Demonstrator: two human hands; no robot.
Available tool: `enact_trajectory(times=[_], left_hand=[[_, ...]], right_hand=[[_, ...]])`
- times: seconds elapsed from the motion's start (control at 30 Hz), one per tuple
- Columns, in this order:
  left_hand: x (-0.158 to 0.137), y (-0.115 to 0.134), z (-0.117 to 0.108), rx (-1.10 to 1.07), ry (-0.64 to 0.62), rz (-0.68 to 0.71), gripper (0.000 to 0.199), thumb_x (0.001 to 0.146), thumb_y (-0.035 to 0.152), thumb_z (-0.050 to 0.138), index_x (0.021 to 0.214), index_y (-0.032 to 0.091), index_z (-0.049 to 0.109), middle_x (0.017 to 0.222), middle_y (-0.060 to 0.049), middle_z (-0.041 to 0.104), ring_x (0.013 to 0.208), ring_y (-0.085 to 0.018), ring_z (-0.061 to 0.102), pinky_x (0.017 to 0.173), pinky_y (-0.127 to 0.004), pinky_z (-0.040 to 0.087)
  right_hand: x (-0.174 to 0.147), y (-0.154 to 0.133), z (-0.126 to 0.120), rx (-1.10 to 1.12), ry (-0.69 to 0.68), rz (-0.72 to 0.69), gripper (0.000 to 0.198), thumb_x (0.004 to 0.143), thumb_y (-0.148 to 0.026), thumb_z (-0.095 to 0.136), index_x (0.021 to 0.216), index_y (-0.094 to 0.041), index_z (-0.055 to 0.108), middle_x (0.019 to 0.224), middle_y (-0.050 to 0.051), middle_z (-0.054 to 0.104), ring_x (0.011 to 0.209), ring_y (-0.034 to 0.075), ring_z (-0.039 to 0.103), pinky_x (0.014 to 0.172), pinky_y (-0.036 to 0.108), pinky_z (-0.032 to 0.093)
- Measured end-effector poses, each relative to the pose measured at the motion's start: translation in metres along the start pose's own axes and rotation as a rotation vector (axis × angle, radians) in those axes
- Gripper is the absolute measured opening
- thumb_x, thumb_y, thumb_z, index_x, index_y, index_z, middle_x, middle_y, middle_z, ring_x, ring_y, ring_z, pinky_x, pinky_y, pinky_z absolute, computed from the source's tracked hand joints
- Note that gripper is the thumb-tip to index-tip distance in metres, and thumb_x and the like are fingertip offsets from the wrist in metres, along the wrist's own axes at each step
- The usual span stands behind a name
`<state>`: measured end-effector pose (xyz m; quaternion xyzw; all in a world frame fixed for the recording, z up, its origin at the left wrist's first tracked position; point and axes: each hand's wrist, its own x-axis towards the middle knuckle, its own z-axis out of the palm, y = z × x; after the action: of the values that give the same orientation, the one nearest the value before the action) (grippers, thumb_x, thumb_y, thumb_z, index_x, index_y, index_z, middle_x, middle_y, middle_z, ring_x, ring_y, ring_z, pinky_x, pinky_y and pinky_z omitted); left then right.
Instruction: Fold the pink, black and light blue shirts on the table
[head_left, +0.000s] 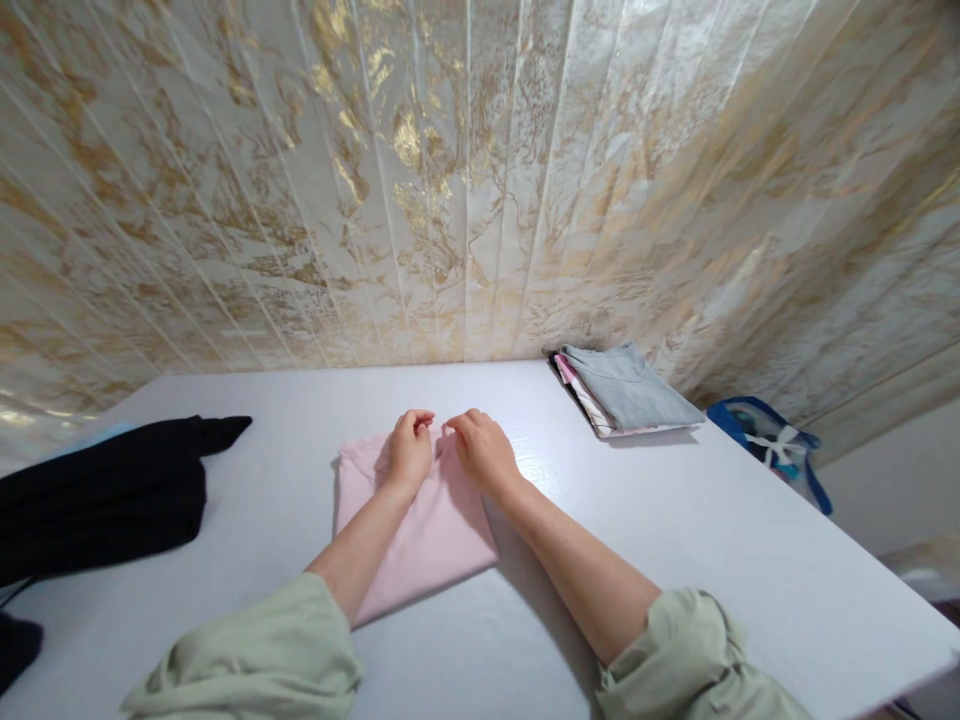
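Note:
A folded pink shirt (431,535) lies flat on the white table in front of me, its near edge slightly slanted. My left hand (410,452) rests over the shirt's far part with its fingers curled in. Beside it, my right hand (484,450) is at the far right corner, thumb and fingers pinched together. A bit of pink cloth rises between the two hands, close to the fingertips. Exactly how each fingertip grips the cloth is partly hidden.
Black clothing (112,490) lies at the left on the white table (750,560). A stack of folded clothes with a grey top (634,390) sits at the back right. Beyond the right edge is a blue-trimmed bag (776,445). A gold-patterned curtain (450,200) hangs behind.

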<state>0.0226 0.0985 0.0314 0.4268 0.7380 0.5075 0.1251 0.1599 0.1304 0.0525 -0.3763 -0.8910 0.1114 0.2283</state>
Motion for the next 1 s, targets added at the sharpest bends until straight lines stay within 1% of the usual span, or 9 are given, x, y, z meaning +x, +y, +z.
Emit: enact_trajectory(times=[0.1,0.2,0.27,0.37,0.43,0.57,0.77,0.9,1.0], left_hand=[[0.010,0.005,-0.015,-0.038,0.001,-0.020,0.025,0.080,0.010,0.040,0.090,0.021,0.060,0.098,-0.005,0.071,0.093,-0.015,0.067,0.088,-0.031,0.052],[0.011,0.014,-0.051,-0.053,0.027,0.002,0.025,0.082,0.015,0.039,0.093,0.019,0.061,0.102,-0.006,0.070,0.098,-0.016,0.066,0.091,-0.031,0.050],[-0.003,0.016,-0.076,0.000,0.016,0.075,0.024,0.085,0.020,0.039,0.093,0.019,0.062,0.103,-0.006,0.070,0.101,-0.018,0.064,0.095,-0.033,0.048],[-0.043,0.007,-0.097,0.248,-0.199,0.288,0.029,0.089,0.025,0.038,0.099,0.021,0.065,0.108,-0.006,0.069,0.108,-0.021,0.061,0.099,-0.038,0.045],[-0.072,-0.005,-0.098,0.416,-0.352,0.378,0.035,0.091,0.032,0.042,0.117,0.021,0.062,0.126,-0.008,0.064,0.122,-0.024,0.054,0.107,-0.042,0.038],[-0.101,-0.025,-0.090,0.633,-0.442,0.462,0.052,0.094,0.045,0.041,0.142,0.025,0.044,0.152,-0.006,0.041,0.142,-0.026,0.033,0.117,-0.048,0.020],[-0.095,-0.026,-0.090,0.729,-0.430,0.526,0.053,0.096,0.047,0.039,0.141,0.022,0.046,0.149,-0.010,0.045,0.141,-0.027,0.034,0.116,-0.051,0.023],[-0.098,-0.015,-0.093,0.686,-0.383,0.596,0.039,0.095,0.035,0.044,0.130,0.022,0.056,0.142,-0.009,0.054,0.138,-0.025,0.039,0.116,-0.050,0.026],[-0.110,-0.002,-0.092,0.605,-0.437,0.603,0.036,0.095,0.025,0.043,0.128,0.021,0.058,0.139,-0.008,0.056,0.134,-0.021,0.045,0.115,-0.043,0.033]], right_hand=[[-0.009,-0.006,0.011,-0.038,-0.072,-0.096,0.034,0.095,-0.022,0.045,0.127,-0.022,0.056,0.129,0.009,0.058,0.118,0.022,0.052,0.099,0.036,0.039],[-0.013,-0.006,0.020,-0.061,-0.070,-0.103,0.045,0.095,-0.026,0.047,0.139,-0.019,0.046,0.143,0.010,0.049,0.132,0.024,0.041,0.107,0.040,0.032],[-0.013,-0.006,0.022,-0.070,-0.084,-0.093,0.047,0.095,-0.027,0.046,0.141,-0.017,0.044,0.145,0.011,0.047,0.134,0.025,0.038,0.109,0.042,0.030],[-0.012,-0.007,0.019,-0.082,-0.100,-0.088,0.047,0.095,-0.024,0.044,0.141,-0.014,0.044,0.144,0.013,0.047,0.135,0.026,0.037,0.109,0.042,0.030],[-0.012,-0.010,0.015,-0.090,-0.085,-0.104,0.046,0.095,-0.021,0.044,0.140,-0.013,0.046,0.143,0.014,0.048,0.135,0.026,0.037,0.109,0.042,0.029],[-0.008,-0.017,0.002,-0.082,-0.045,-0.137,0.043,0.091,-0.012,0.045,0.133,-0.017,0.053,0.137,0.011,0.054,0.129,0.023,0.043,0.111,0.041,0.027],[0.023,-0.039,-0.003,-0.063,-0.225,-0.256,0.031,0.091,-0.020,0.052,0.120,-0.022,0.064,0.116,0.007,0.066,0.110,0.019,0.057,0.101,0.034,0.034],[0.045,-0.054,0.010,-0.078,-0.345,-0.211,0.022,0.090,-0.028,0.056,0.105,-0.023,0.070,0.106,0.005,0.068,0.101,0.020,0.060,0.090,0.031,0.039],[0.052,-0.058,0.021,-0.041,-0.358,-0.172,0.018,0.087,-0.032,0.060,0.100,-0.025,0.071,0.102,0.003,0.069,0.097,0.019,0.060,0.083,0.028,0.040]])
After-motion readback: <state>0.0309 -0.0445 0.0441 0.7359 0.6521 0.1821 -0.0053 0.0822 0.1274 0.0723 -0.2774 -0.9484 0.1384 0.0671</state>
